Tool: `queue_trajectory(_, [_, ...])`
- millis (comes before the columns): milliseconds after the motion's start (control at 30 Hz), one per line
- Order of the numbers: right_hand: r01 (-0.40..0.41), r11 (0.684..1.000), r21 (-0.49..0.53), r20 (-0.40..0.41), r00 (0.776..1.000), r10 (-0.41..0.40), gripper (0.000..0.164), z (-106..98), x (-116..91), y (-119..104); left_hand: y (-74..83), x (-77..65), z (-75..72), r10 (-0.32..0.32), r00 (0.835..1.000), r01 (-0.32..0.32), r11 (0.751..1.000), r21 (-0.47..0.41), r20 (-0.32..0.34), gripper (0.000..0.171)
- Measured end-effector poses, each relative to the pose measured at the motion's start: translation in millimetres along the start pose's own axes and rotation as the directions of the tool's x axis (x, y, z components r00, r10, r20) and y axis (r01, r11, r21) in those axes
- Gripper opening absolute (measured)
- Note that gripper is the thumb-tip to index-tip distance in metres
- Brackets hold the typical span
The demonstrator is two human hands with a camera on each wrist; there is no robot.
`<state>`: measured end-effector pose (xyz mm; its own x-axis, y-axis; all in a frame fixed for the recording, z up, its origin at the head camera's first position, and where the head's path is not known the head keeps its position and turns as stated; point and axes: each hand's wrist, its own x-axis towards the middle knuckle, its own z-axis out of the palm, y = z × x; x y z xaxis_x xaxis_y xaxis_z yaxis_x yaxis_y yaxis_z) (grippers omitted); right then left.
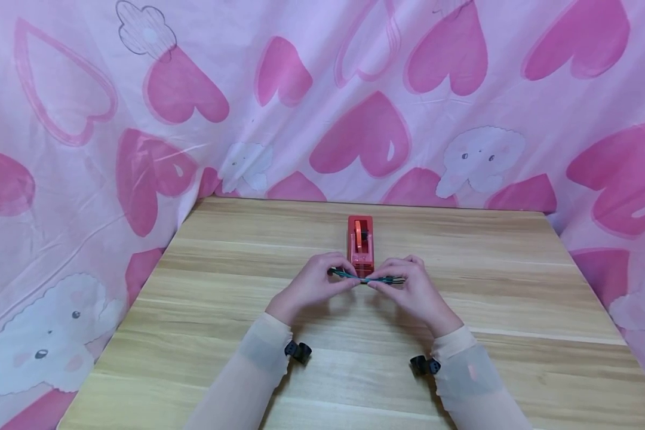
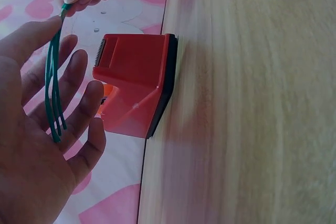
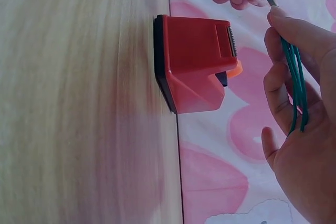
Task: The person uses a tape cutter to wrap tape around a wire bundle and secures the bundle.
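A bundle of thin green wires is stretched between both hands, over the table and in front of a red tape dispenser. My left hand pinches the bundle near its middle between thumb and index finger. Right beside it, my right hand pinches the bundle the same way. In the left wrist view, loose ends of the green wires lie along the left palm, whose other fingers are spread loosely. The right wrist view shows the opposite ends of the wires running into the right palm.
The dispenser's toothed cutting edge faces the hands, and an orange wheel sits inside it. Under everything lies a wood-grain table. A pink curtain with hearts hangs behind and at both sides.
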<state>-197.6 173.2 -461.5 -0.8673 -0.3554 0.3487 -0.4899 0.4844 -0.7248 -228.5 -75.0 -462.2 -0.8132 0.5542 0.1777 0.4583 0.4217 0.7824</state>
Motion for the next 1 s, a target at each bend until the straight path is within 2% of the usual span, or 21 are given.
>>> queue_trajectory(367, [0.002,0.999,-0.032,-0.004,1.000,-0.002,0.018,-1.6,-1.6,-0.8,-1.2,0.3,-2.0,-0.066,0.998,0.065,0.997,0.045,0.013,0.006])
queue_trajectory(733, [0.039,0.998,-0.041,-0.008,0.999,-0.040,0.021,-2.3,-2.6,0.1,-4.2,2.6,-0.5,-0.013,0.998,0.010,0.998,0.062,0.059,0.008])
queue_trajectory(1000, [0.055,0.997,-0.051,-0.027,0.998,-0.056,0.022,-0.9,-4.0,2.2,-4.4,1.8,0.6,0.025,0.999,-0.027,0.998,0.058,0.040,0.005])
